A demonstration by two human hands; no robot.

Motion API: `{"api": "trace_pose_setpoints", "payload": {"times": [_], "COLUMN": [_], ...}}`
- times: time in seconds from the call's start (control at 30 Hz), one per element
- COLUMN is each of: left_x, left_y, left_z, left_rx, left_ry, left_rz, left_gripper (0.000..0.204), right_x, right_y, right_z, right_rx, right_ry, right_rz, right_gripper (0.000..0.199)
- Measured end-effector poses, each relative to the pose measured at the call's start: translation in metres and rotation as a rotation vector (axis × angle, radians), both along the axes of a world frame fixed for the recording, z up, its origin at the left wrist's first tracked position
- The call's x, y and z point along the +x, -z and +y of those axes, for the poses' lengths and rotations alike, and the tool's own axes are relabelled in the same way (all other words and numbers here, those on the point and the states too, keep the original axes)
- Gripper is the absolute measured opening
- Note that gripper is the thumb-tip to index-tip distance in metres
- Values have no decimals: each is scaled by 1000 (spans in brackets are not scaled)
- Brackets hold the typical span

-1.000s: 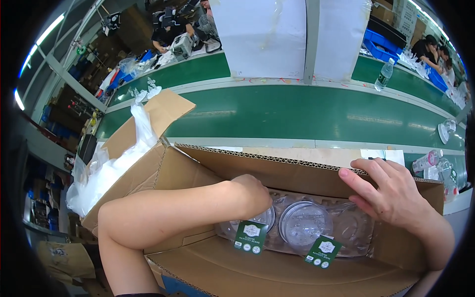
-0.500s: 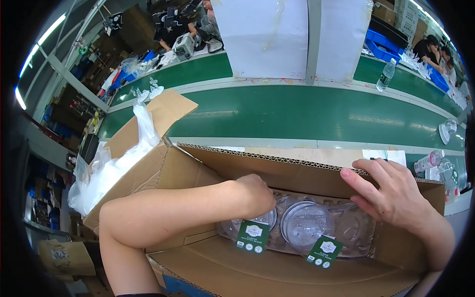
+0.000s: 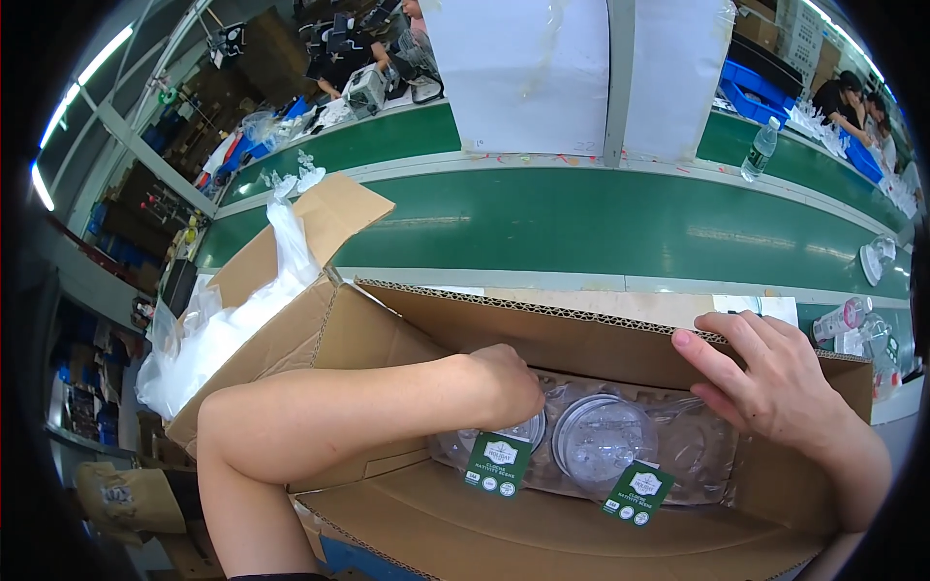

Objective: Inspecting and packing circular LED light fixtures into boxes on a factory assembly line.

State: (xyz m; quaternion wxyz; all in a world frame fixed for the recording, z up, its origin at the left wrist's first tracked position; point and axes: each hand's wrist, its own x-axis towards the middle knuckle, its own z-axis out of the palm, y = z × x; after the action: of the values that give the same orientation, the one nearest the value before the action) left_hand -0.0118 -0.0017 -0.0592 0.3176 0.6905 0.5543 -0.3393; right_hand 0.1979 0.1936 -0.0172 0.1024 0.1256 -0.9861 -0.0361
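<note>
A large open cardboard box (image 3: 542,324) lies in front of me. Inside it are clear plastic packs (image 3: 601,441) with round domed shapes and green labels (image 3: 496,465). My left hand (image 3: 504,382) reaches down into the box, its fingers hidden among the clear packs. My right hand (image 3: 760,378) rests on the box's far right rim, fingers spread over the cardboard edge.
A second open box (image 3: 320,228) with white plastic bagging (image 3: 232,329) stands to the left. A green conveyor belt (image 3: 601,223) runs behind. A plastic bottle (image 3: 759,150) stands at the back right. White panels (image 3: 542,68) rise behind the belt; other people work far off.
My left hand has pushed slightly deeper and to the right among the packs. My right hand stays on the rim.
</note>
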Motion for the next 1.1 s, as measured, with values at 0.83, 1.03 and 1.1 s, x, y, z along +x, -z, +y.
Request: {"api": "trace_pose_setpoints", "payload": {"times": [0.83,1.03,1.1], "left_x": [-2,-6,-7], "left_y": [7,5,6], "left_z": [-3,-8,-8], "left_rx": [107,100,90], "left_ry": [59,12,7], "left_rz": [29,29,25], "left_gripper": [26,18,17], "right_x": [1,-1,0], "right_y": [-1,0,0], "right_z": [0,1,1], "right_rx": [6,1,-1], "right_ry": [7,-1,-1], "right_rz": [-17,-12,-9], "right_gripper": [75,75,75]}}
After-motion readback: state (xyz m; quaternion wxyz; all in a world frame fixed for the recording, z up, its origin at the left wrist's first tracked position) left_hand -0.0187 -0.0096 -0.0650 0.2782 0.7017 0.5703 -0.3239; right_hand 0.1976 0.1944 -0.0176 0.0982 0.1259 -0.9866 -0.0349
